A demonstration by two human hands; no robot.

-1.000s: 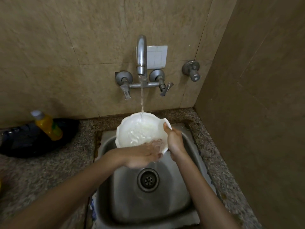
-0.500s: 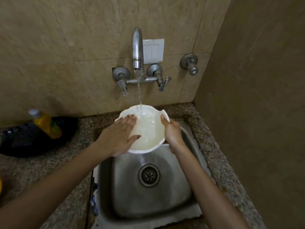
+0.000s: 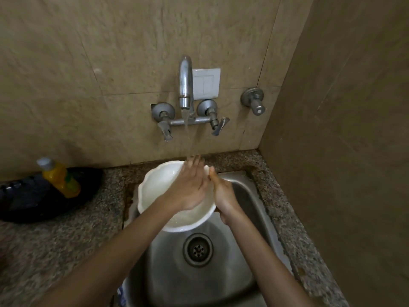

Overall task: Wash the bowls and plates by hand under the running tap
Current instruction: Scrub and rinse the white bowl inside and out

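rinsing step: the white bowl [image 3: 152, 191] is over the sink [image 3: 221, 273], below the running tap [image 3: 185, 85]. the right hand [image 3: 223, 193] has its grip pinching the rim; the left hand [image 3: 190, 187] lies flat inside, fingers straight. next is probably tipping the water out without losing the wet rim.

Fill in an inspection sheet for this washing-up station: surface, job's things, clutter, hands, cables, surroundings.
Surface: speckled granite counter around a stainless steel sink.
Job's things: white scalloped bowl held over the sink; chrome wall tap running onto the left hand.
Clutter: yellow plastic bottle lying on a black vessel, counter's left.
Hands: left hand flat inside the bowl; right hand grips its rim.
Cables: nothing seen.
Surroundings: beige tiled walls; white switch plate behind the tap.
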